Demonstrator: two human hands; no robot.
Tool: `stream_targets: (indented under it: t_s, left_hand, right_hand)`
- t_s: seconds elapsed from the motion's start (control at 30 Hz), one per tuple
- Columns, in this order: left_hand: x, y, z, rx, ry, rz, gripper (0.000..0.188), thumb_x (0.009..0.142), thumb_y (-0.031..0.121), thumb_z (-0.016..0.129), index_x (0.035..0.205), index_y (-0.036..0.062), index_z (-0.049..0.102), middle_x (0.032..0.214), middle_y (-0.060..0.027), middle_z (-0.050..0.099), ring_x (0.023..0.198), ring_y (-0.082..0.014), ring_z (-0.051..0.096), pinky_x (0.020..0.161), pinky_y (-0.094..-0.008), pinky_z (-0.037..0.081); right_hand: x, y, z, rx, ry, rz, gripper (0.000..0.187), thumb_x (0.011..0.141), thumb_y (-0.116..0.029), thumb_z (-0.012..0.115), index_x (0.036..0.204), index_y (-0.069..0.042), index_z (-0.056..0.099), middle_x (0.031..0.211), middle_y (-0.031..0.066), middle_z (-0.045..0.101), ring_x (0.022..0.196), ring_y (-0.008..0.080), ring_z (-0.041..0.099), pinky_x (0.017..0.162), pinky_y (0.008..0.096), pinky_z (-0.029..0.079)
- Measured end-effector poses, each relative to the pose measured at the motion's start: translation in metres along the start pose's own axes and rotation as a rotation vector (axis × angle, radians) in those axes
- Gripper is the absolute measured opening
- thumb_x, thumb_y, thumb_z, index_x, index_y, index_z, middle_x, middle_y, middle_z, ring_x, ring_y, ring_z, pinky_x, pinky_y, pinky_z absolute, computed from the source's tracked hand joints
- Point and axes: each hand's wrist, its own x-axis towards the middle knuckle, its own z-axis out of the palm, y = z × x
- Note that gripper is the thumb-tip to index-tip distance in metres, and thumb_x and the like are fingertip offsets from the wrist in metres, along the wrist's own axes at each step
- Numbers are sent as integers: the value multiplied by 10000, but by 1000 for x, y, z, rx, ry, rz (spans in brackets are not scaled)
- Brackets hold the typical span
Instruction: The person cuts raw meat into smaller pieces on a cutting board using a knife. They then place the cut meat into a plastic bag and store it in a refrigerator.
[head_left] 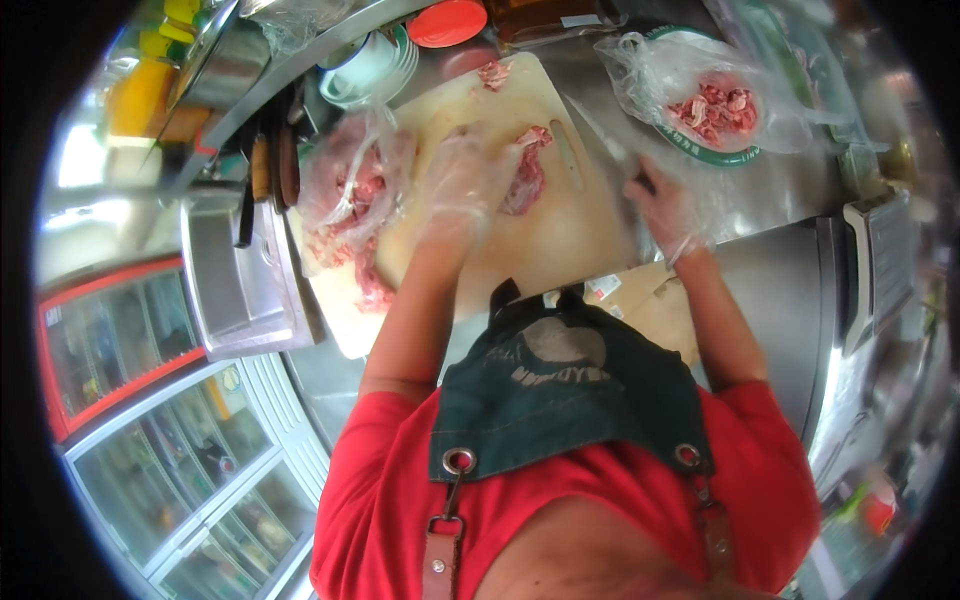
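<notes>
Holds left hand [455, 190] beside meat [526, 182] on board [560, 240], presumably to steady it; cannot tell whether pinching or spread, for blur. Curls grip of right hand [672, 208] around apparent knife [648, 172] over table [775, 195], probably to keep it clear of left hand.

Hands [457, 188] blurred, leftmost meat [367, 186] partly veiled by plastic bag [321, 188]

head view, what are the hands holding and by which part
The right hand holds what looks like a knife by its dark handle. The left hand is beside the meat piece; whether it grips it cannot be told.
</notes>
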Motion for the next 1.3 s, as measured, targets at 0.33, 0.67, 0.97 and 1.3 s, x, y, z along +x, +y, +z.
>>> stream_targets:
  t_s: [0.33, 0.67, 0.97, 1.3]
  left_hand:
    - [59, -10, 48, -612, -145, -277, 296, 865, 225, 597, 1095, 41, 627, 843, -121, 667, 831, -246, 658, 709, -363, 532]
    - [30, -27, 46, -1101, -137, -428, 352, 783, 27, 631, 1134, 19, 607, 848, -103, 663, 692, -161, 632, 571, -270, 514]
    - [38, -112, 98, -770, -82, 163, 382, 750, 15, 656, 1122, -37, 588, 909, -127, 654, 716, -167, 642, 603, -244, 539]
    - [28, -31, 49, -1050, -147, -560, 256, 835, 143, 653, 1030, -22, 629, 891, -108, 640, 707, -198, 627, 608, -266, 530]
  right_hand:
    - [-47, 16, 25, 200, -40, 106, 572, 856, -344, 632, 1319, -27, 523, 1170, 240, 618, 1095, 356, 600, 945, 363, 452]
    - [-49, -11, 11, 225, -182, -62, 532, 893, -318, 573, 1299, 19, 507, 1139, 263, 608, 1050, 379, 595, 915, 375, 447]
    - [-43, -26, 10, 266, -281, -19, 431, 922, -274, 538, 1246, 10, 551, 1028, 220, 652, 952, 308, 634, 862, 350, 468]
    - [-34, -35, 12, 591, -473, 227, 424, 927, -250, 525, 1240, 30, 576, 836, 43, 613, 673, 92, 525, 591, 253, 446]
